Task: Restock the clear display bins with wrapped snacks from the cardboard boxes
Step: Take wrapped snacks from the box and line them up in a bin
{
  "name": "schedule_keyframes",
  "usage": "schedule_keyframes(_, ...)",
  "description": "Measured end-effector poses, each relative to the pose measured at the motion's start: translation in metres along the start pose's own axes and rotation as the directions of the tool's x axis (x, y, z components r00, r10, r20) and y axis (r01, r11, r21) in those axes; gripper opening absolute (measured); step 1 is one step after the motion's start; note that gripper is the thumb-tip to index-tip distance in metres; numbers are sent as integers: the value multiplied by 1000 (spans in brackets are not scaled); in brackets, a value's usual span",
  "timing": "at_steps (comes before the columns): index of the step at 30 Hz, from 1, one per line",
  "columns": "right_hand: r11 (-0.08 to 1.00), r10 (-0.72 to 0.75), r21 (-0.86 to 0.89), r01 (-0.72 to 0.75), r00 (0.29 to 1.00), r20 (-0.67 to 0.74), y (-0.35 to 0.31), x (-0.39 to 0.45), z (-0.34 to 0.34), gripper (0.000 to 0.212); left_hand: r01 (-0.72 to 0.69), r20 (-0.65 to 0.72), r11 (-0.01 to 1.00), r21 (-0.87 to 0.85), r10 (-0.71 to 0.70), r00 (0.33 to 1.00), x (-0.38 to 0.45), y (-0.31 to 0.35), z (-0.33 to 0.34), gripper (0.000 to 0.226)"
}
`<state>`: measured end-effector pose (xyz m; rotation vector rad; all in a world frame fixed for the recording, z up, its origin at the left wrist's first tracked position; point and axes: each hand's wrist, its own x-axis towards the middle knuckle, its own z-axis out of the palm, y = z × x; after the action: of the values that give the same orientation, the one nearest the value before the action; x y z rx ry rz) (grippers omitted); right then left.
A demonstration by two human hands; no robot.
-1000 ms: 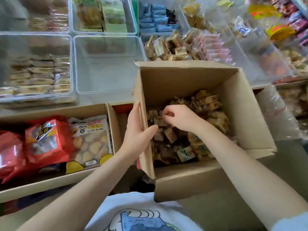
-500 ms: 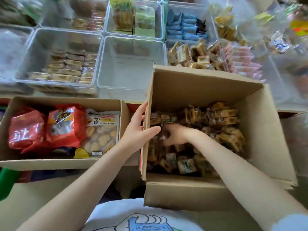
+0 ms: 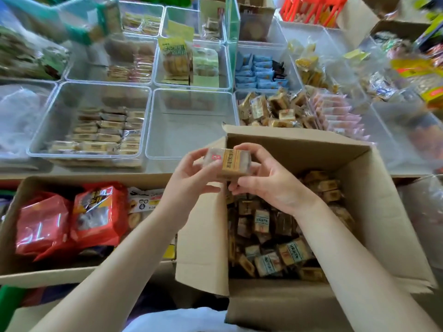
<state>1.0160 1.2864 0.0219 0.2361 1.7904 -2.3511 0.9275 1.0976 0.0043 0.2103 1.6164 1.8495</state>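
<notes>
Both hands hold one wrapped snack (image 3: 229,163) with a yellow label above the near left corner of the open cardboard box (image 3: 374,188): the left hand (image 3: 191,178) has its grip closed on the snack's left end with curled fingers, and the right hand (image 3: 266,178) has its grip closed on the right end, thumb on top. The box below is heaped with more small wrapped snacks (image 3: 275,236), and just beyond it stands a clear bin (image 3: 153,130) with nothing visible inside. To the left, a second cardboard box (image 3: 14,269) holds red bags (image 3: 96,212), and the other clear bins behind hold assorted packets.
</notes>
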Motion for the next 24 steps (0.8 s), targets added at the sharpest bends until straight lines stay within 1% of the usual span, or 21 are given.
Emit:
schedule_keyframes(2, 995, 47, -88, -49, 999, -28, -2, 13, 18, 54, -19, -34, 999, 38, 20, 999, 5, 5, -19, 41)
schedule_keyframes(4, 972, 62, -220, -80, 995, -84, -3, 31, 34, 45, -26, -48, 997, 69, 29, 998, 8, 11, -45, 36)
schedule_keyframes(7, 897, 27, -430, -103, 984, -179, -3, 65, 60, 27, -66, -22, 994, 88, 68, 997, 13, 21, -92, 41)
schedule_keyframes(9, 847, 15, -520, -109, 983, -181, 0, 92, 79, 21, -98, 11, 991, 90, 97, 995, 17, 29, -123, 43)
schedule_keyframes(11, 795, 14, -594, -126, 982, -189, 5, 122, 101, 21, -120, 22, 989, 80, 119, 993, 25, 37, -155, 45)
schedule_keyframes(13, 760, -17, -638, -124, 978, -210, 12, 153, 122, 22, -143, 11, 983, 114, 143, 990, 38, 40, -190, 46)
schedule_keyframes(15, 746, -39, -653, -127, 972, -234, 22, 187, 140, 27, -131, -35, 965, 228, 143, 989, 57, 36, -233, 48)
schedule_keyframes(16, 722, -42, -677, -144, 967, -250, 27, 202, 149, 30, -96, -81, 946, 310, 127, 989, 67, 30, -257, 51)
schedule_keyframes(17, 686, -45, -708, -166, 962, -269, 31, 218, 157, 33, -57, -128, 903, 425, 123, 984, 78, 22, -284, 56)
schedule_keyframes(18, 644, -45, -740, -192, 957, -288, 36, 233, 163, 34, -19, -167, 816, 578, 141, 976, 88, 14, -312, 60)
schedule_keyframes(19, 603, -45, -768, -215, 952, -302, 40, 248, 169, 34, 10, -185, 671, 741, 190, 964, 98, 5, -341, 62)
schedule_keyframes(20, 565, -48, -792, -233, 948, -313, 43, 261, 174, 32, 31, -177, 499, 866, 249, 952, 106, -4, -369, 66)
schedule_keyframes(21, 534, -52, -809, -247, 945, -322, 46, 275, 180, 30, 55, -160, 346, 937, 281, 946, 113, -13, -395, 73)
schedule_keyframes(22, 510, -60, -821, -255, 942, -330, 47, 288, 186, 29, 86, -152, 236, 968, 274, 950, 117, -20, -417, 78)
schedule_keyframes(23, 491, -73, -830, -263, 938, -340, 49, 302, 191, 29, 114, -155, 171, 979, 249, 956, 120, -26, -437, 80)
schedule_keyframes(24, 471, -91, -841, -267, 934, -347, 50, 317, 196, 30, 128, -157, 139, 982, 222, 962, 122, -33, -451, 83)
